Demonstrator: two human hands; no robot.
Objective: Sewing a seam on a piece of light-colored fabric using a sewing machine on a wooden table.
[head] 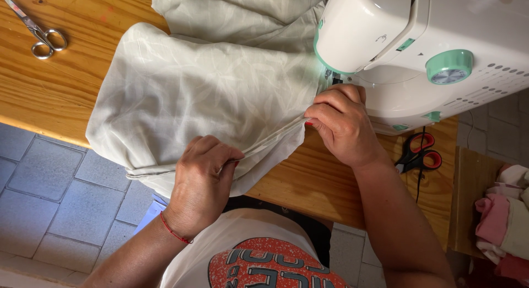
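1. The left hand (pixel 199 180) pinches the folded edge of the pale cloth (pixel 209 89), fingers closed on it.
2. The right hand (pixel 341 122), at two o'clock from the left, clamps the same edge beside the sewing machine (pixel 419 45).
3. The cloth lies on the wooden table (pixel 49 89).
4. Silver scissors (pixel 38 34) lie at ten o'clock; red-handled scissors (pixel 420 152) at three.

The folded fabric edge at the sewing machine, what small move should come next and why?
Probably ease the folded edge toward the needle: the left hand and right hand pinch it taut, with the right already beside the sewing machine.
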